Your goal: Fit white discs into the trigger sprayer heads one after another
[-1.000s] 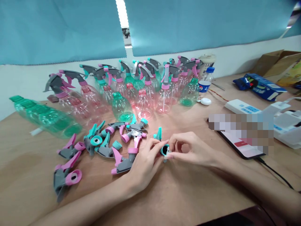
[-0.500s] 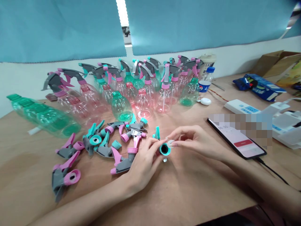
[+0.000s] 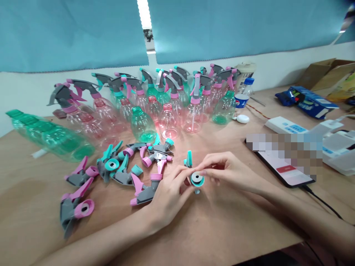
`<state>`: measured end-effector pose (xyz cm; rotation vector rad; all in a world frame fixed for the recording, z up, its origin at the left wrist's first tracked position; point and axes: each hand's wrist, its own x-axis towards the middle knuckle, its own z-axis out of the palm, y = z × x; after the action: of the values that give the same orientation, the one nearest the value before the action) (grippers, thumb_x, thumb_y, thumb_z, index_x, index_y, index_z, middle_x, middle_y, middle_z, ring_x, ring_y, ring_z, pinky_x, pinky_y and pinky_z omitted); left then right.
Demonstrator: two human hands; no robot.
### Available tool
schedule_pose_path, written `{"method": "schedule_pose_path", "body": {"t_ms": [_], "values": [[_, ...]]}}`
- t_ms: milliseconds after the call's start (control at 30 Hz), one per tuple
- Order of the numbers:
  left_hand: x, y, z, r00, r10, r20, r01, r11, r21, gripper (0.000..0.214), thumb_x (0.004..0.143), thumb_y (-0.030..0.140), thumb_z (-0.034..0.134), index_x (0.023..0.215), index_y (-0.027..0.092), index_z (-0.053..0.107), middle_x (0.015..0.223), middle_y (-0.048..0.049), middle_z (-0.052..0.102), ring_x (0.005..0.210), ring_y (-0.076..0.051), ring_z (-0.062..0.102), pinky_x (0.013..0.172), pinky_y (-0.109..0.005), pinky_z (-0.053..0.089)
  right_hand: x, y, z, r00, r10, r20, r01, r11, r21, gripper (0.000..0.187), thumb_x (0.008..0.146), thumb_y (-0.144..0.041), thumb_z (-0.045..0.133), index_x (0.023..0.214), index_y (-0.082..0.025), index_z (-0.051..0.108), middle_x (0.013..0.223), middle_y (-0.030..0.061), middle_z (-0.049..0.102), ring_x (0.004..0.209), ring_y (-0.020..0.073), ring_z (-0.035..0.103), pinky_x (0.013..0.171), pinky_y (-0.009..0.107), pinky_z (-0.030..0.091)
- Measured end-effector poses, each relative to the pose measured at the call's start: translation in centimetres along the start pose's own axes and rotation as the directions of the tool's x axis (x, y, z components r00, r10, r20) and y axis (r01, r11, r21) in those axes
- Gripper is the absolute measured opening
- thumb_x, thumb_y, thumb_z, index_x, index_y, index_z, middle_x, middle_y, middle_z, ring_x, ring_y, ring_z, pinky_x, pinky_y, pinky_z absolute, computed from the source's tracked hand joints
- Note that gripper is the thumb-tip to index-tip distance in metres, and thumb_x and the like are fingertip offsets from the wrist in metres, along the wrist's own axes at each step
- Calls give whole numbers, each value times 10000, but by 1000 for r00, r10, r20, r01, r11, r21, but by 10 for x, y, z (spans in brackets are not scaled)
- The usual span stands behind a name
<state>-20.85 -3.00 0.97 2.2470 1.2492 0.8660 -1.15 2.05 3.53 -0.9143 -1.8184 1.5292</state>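
The hands (image 3: 172,188) probably hide most of the spray head (image 3: 198,185), and pixelation blurs part of the phone screen (image 3: 283,163).

One camera sits on the person's head, at the near side of the table (image 3: 222,229). It looks forward and down over the table. It is close to the left hand (image 3: 172,188) and right hand (image 3: 227,171) above the table, and sees as far as the blue cloth (image 3: 222,29) behind the table.

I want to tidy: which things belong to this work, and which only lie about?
Likely work:
held grey-and-teal plastic spray head
flat white disc
loose grey plastic spray heads
translucent pink and green plastic bottles

Probably lying about:
black rectangular phone
white plastic power strip
shiny blue packet
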Motion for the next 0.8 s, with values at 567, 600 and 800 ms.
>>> {"method": "schedule_pose_path", "body": {"t_ms": [567, 600, 800], "values": [[-3, -1, 3, 996, 72, -58, -57, 974, 221, 344, 908, 198, 509, 1251, 166, 502, 1045, -66, 604, 886, -185, 624, 717, -292, 557, 1, 7, 3, 996, -73, -55, 66, 991, -119, 180, 767, -350, 691, 766, -172, 662, 766, 14, 673, 677, 125, 591, 593, 246, 450], [-3, -2, 3, 996, 71, -56, -56, 973, 226, 344, 909, 197, 507, 1252, 165, 501, 1045, -65, 605, 874, -180, 627, 717, -290, 560, 1, 7, 3, 990, -122, -67, 109, 979, -171, 166, 778, -340, 684, 758, -177, 667, 748, 9, 667, 648, 114, 575, 572, 237, 437], [-3, -3, 3, 996, 69, -55, -54, 970, 237, 354, 921, 212, 491, 1274, 194, 473, 1071, -62, 606, 888, -180, 630, 720, -295, 564, -1, 7, 4, 955, -281, -96, 238, 917, -320, 118, 791, -302, 678, 760, -189, 669, 715, -4, 641, 609, 99, 547, 534, 216, 421]]}}
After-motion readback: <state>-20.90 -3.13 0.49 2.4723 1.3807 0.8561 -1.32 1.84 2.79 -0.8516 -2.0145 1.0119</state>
